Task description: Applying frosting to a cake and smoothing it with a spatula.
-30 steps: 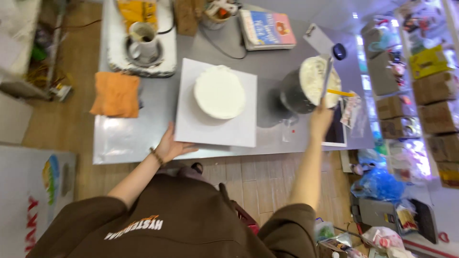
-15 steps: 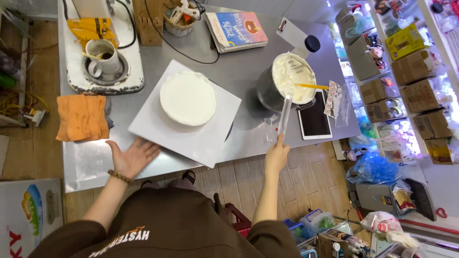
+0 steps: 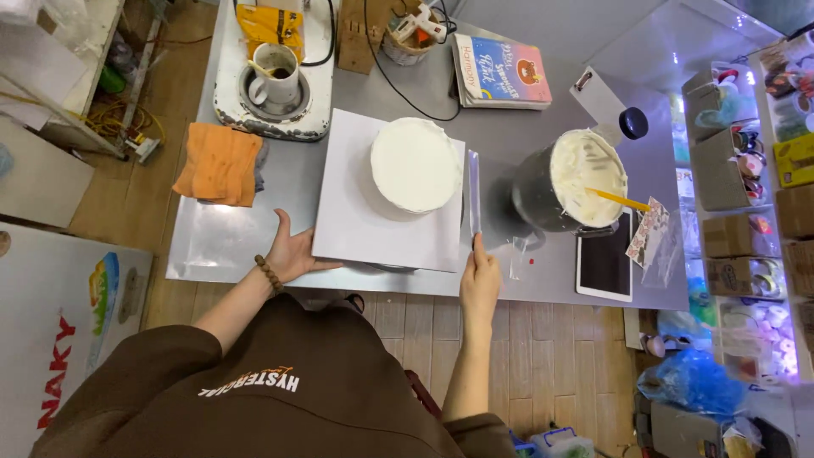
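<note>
Cake (image 3: pixel 415 164), frosted white, sits on the white square board (image 3: pixel 356 212) at the middle of the steel table (image 3: pixel 551 102); my right hand (image 3: pixel 480 276) is closed on the handle of a long flat scraper (image 3: pixel 474 193) whose blade stands upright just beside the cake's right side. My left hand (image 3: pixel 292 252) lies open with its fingers at the board's near-left corner, touching its edge. Outward, a dark bowl of white cream (image 3: pixel 570 180) stands right of the scraper, a tablet (image 3: pixel 604 263) near it, an orange cloth (image 3: pixel 220 164) to the left.
</note>
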